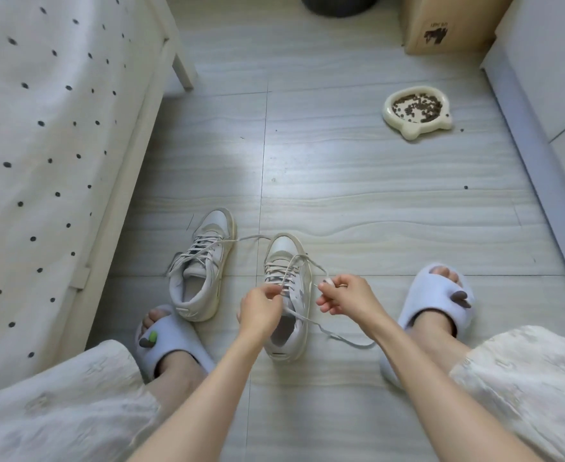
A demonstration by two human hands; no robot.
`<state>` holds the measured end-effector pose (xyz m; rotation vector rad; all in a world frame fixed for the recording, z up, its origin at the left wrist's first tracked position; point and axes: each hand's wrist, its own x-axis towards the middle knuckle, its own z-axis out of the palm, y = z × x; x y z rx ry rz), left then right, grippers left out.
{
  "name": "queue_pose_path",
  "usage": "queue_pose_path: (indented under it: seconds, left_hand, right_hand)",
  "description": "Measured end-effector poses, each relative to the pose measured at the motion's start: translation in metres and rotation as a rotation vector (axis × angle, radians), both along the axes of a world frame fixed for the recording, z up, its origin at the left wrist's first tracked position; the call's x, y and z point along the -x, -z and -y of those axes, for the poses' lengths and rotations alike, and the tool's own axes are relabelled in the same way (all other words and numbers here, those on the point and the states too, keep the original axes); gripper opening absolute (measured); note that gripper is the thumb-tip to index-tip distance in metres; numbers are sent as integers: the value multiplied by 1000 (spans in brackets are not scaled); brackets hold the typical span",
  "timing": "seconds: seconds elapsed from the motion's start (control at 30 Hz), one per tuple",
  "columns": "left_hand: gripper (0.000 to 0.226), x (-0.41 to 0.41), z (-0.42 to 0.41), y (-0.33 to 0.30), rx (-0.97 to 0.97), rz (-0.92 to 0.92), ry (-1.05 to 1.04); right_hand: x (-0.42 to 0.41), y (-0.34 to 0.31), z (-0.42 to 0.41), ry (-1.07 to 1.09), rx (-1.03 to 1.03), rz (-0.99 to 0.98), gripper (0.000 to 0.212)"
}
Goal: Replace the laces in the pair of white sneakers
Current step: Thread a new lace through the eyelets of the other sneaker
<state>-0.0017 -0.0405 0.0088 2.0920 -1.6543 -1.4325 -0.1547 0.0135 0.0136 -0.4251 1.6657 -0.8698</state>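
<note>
Two white sneakers stand on the floor with toes pointing away from me. The left sneaker (pixel 203 265) has loose laces, and one lace strand (pixel 251 239) runs from it across the floor toward the other shoe. My left hand (pixel 261 306) pinches the lace over the tongue of the right sneaker (pixel 286 253). To the right of that shoe, my right hand (pixel 344 296) pinches another stretch of the same lace. The lace's free end (pixel 337 336) trails on the floor under my right wrist.
A bed with a dotted white cover (pixel 41 145) fills the left side. A pet food bowl (pixel 416 113) sits on the floor at the far right, near a cardboard box (pixel 441 28). My slippered feet (pixel 437 301) flank the shoes. A white cabinet (pixel 547 95) lines the right.
</note>
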Motion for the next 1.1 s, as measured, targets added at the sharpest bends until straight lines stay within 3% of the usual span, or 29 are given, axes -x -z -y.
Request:
queue_pose_path:
  seconds: [0.17,0.23,0.5,0.73,0.9,1.03,1.1]
  left_hand:
    - [27,18,-2,15,-7,194,174]
    - [16,21,-3,16,26,178,157]
    - [10,19,4,16,12,103,182]
    - [18,21,4,18,21,86,136]
    - [25,19,3,22,34,99,127]
    - [20,15,3,22,36,77,167]
    - [30,12,4,21,53,76,215]
  right_hand:
    - [-3,30,-1,-59,-13,-29,10]
    - [-4,39,-2,-74,-20,-62,9]
    - [-15,54,2,-94,-40,-85,23]
    - [-22,53,7,-181,1,-267,13]
    - [-26,55,12,-292,27,-375,17]
    - [-22,51,15,-436,96,-445,16]
    - [-19,50,16,-450,101,-441,13]
